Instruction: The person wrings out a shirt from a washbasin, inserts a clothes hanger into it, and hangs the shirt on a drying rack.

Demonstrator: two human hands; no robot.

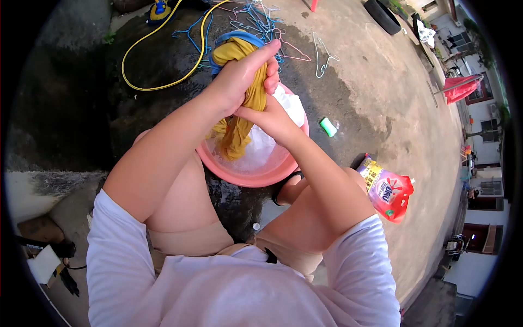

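- Gripping the yellow cloth [254,92] with both the left hand [239,79] and the right hand [269,117], just above the pink basin [246,180].
- Closed around the cloth with the left grip, up near the bunched top, at the far side of the pink basin.
- Closed around the middle of the cloth with the right grip, a bit lower and closer to the knees. Close together with both hands, one above the other.
- Running long and thin through both grips, from the top by the blue cloth [239,37], beyond the far rim, back to the loose end over the basin.
- Nearer to the loose end with the right hand; nearer to the bunched top with the left.
- Hanging down past the right hand, with loose folds over the left part of the basin. Cannot tell if dipping into the soapy water.
- In the right part of the basin, white cloth [294,107], all wet and crumpled.
- To the right of the basin, a green and white soap bar [328,127]; farther right and closer to the body, a detergent pouch [388,192].
- Past the far rim, a messy pile of hangers [254,20].
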